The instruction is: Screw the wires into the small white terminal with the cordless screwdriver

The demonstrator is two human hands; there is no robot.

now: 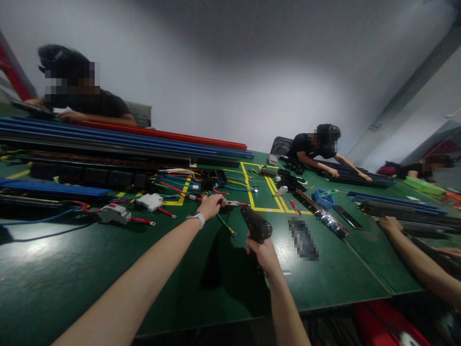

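Note:
Out over the middle of the table, my left hand (212, 206) is closed on a white circuit breaker (228, 203) that has a red lead with a lug. The fingers hide part of the breaker. My right hand (262, 250) grips a black cordless drill (256, 224) by its handle, its front end pointing toward the breaker and close to the red lead. Whether the two touch cannot be made out. A green-yellow wire (226, 225) hangs down beside my left hand. Two more white breakers (115, 214) with red leads lie to the left.
Long blue rails (144, 142) and black strips with cables fill the left and back. A blue bin (323, 198), a red screwdriver (295, 207) and copper-coloured strips (313, 206) lie to the right. A co-worker's arm (414, 247) reaches in at right; other people sit behind.

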